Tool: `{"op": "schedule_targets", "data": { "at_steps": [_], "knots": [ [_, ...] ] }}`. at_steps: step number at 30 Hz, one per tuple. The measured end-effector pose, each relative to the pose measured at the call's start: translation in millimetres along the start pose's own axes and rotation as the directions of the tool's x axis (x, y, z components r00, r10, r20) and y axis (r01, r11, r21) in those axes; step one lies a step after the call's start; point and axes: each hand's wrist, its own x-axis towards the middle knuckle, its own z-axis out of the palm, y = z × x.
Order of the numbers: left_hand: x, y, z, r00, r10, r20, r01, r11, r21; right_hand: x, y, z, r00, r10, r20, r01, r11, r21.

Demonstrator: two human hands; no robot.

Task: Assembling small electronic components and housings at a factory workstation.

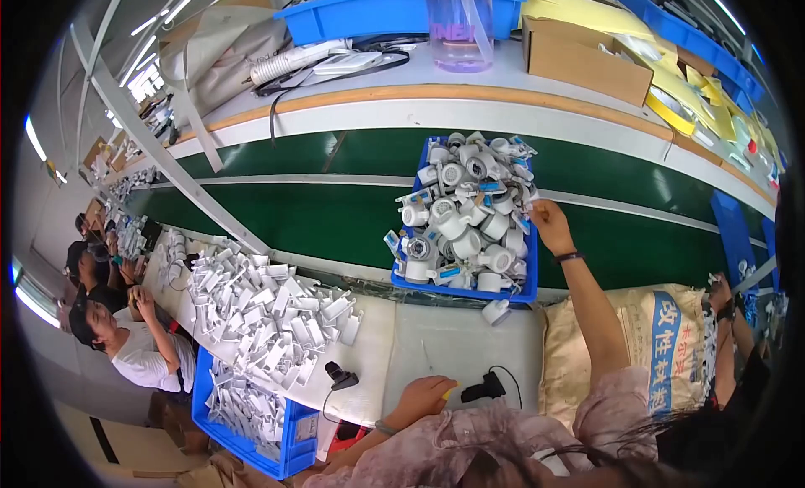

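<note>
My right hand (pixel 551 225) reaches to the right edge of a blue bin (pixel 527 293) heaped with white round plastic housings (pixel 453 224), some with blue strips. Its fingers are bent together at the pile's edge, and what they pinch is too small to make out. Low in front of me, my left hand (pixel 422 402) is closed around a small yellow object (pixel 450 393), mostly hidden by the fingers. Just right of it lies a black device with a cable (pixel 484 389). One loose white housing (pixel 495 312) sits on the table in front of the bin.
White bracket-like parts (pixel 268 312) are piled on the left of the table, above another filled blue bin (pixel 298 438). A black clip-like device (pixel 340 376) lies nearby. To the right is a printed sack (pixel 625 345). A shelf (pixel 402 106) crosses behind; people sit at left and right.
</note>
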Motion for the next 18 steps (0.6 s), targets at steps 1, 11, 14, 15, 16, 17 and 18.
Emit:
{"op": "schedule_targets", "data": {
  "at_steps": [1, 11, 14, 15, 16, 17, 18],
  "knots": [
    [4, 0, 4, 0.998, 0.012, 0.058, -0.009, 0.999, -0.049, -23, -10, -13, 1.0, -0.024, 0.009, 0.024, 0.999, -0.021],
    [-52, -41, 9, 0.917, 0.109, 0.384, -0.125, 0.992, 0.018, -379, -98, -5, 0.788, 0.594, 0.158, -0.61, 0.789, 0.077],
    [-65, -38, -21, 0.914, 0.113, 0.391, -0.116, 0.993, -0.014, -440, -114, 30, 0.819, 0.566, -0.094, -0.573, 0.799, -0.181],
    [-69, -41, -26, 0.922, 0.12, 0.369, -0.12, 0.993, -0.021, -449, -119, 40, 0.852, 0.498, -0.16, -0.517, 0.757, -0.4],
    [-75, -44, -32, 0.918, 0.13, 0.376, -0.128, 0.991, -0.031, -452, -126, 48, 0.85, 0.496, -0.178, -0.521, 0.739, -0.427],
    [-81, -47, -38, 0.924, 0.112, 0.367, -0.111, 0.993, -0.024, -457, -124, 52, 0.846, 0.5, -0.186, -0.527, 0.732, -0.431],
    [-89, -52, -44, 0.93, 0.088, 0.356, -0.089, 0.996, -0.014, -459, -123, 59, 0.875, 0.437, -0.209, -0.479, 0.715, -0.509]
  ]
}}
